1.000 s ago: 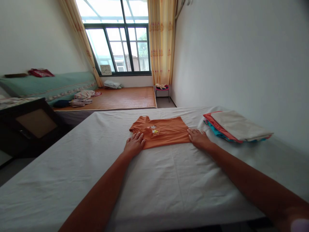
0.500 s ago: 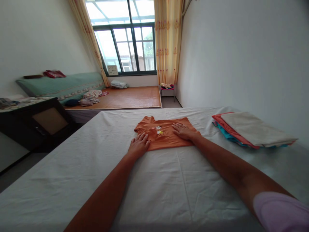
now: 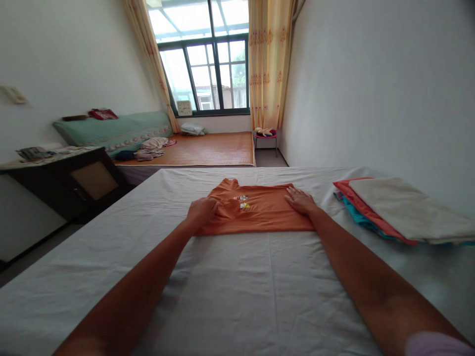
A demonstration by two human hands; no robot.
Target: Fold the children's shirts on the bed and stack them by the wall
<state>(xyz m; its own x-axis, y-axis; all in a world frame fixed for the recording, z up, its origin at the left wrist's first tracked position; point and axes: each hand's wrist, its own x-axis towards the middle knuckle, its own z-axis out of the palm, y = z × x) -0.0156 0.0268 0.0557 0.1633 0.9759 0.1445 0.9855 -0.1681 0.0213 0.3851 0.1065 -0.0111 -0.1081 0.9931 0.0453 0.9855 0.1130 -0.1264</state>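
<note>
An orange shirt [image 3: 260, 215], folded into a flat rectangle with a small print near its middle, lies on the white sheet of the bed [image 3: 241, 287]. My left hand [image 3: 201, 210] is at the shirt's left end, near the sleeve, with its fingers curled closed on the fabric. My right hand [image 3: 300, 200] lies flat on the shirt's right end, fingers stretched out and pressing the cloth down.
A stack of folded cloths [image 3: 401, 212], cream on top of red and teal, sits on the bed to the right by the wall. A dark wooden cabinet [image 3: 74, 183] stands to the left. Beyond are a low platform bed [image 3: 208, 148], a small stool [image 3: 266, 134] and the window [image 3: 208, 64].
My left hand has gone from lying flat at the shirt's left edge to gripping the fabric there. My right hand slid from the shirt's middle back to its right end.
</note>
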